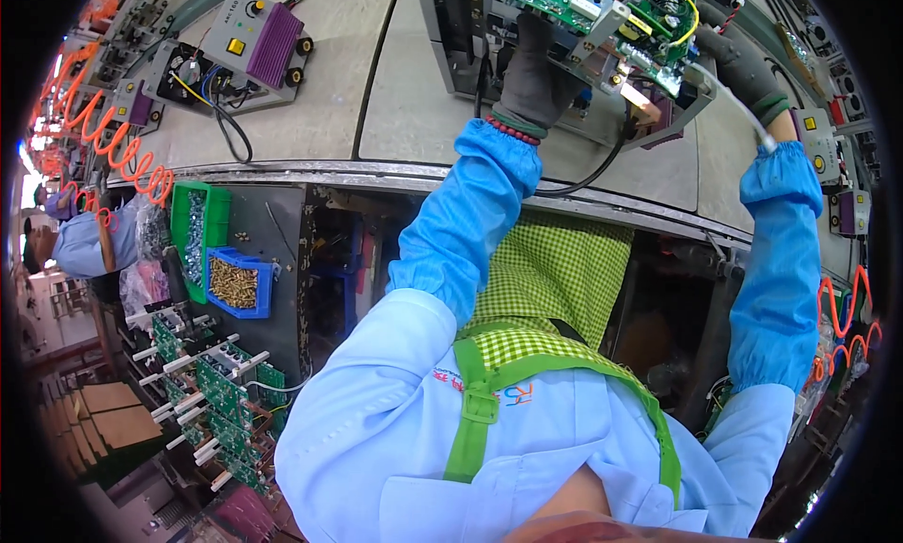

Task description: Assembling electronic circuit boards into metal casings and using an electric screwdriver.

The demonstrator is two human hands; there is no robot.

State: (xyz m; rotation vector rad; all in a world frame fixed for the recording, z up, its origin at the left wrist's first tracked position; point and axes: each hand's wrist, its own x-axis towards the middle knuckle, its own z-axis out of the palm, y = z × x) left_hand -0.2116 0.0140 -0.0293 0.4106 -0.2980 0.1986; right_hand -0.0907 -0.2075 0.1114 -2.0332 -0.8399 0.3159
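Note:
A green circuit board [555,9] crowded with components, heat sinks and a yellow wire sits tilted over an open metal chassis [442,35] at the far edge of my view. My left hand [538,77], in a dark grey glove, grips the board's near left side, thumb up and the other fingers mostly hidden beneath it. At the right side of the board is my right hand [743,68], also gloved, closed at its edge with the fingertips partly hidden. A white cable [738,105] runs from the board to my right sleeve. Below the board hangs a black cable [602,167].
A purple-and-grey boxed unit [254,39] stands on the bench [310,119] to the left. Lower left are a green bin [202,199] of small parts, a blue bin [263,294] of brass pieces and stacked circuit boards [226,402]. Another person [85,242] works at far left.

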